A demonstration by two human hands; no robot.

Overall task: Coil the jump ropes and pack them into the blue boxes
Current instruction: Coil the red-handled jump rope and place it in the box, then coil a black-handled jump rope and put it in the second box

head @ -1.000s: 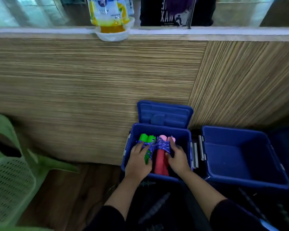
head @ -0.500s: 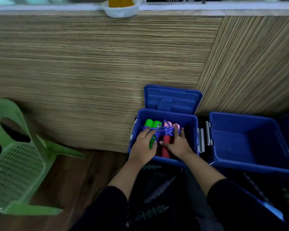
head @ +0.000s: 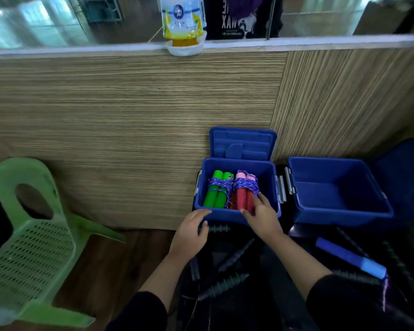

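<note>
We see two blue boxes on the floor by a wooden wall. The left blue box has its lid standing open behind it. Inside lie two coiled jump ropes side by side. The green-handled jump rope is on the left and the pink-and-red-handled jump rope is on the right. Each has purple cord wound around its two handles. They are touching each other.

Our right hand reaches over the front rim of this box. Its fingers are spread and mostly straight, and the fingertips touch the pink-and-red-handled rope. It is not gripping anything. Our left hand is just in front of the box, outside it. Its fingers are loose and a little bent, and it holds nothing.

The right blue box sits just beside the first one, with nothing showing inside.

Below our arms lie dark ribbed jump rope handles in a heap. A blue jump rope handle lies to the right of them. A green plastic chair stands at the left. A bottle of yellow liquid sits in a white bowl on the ledge above.
</note>
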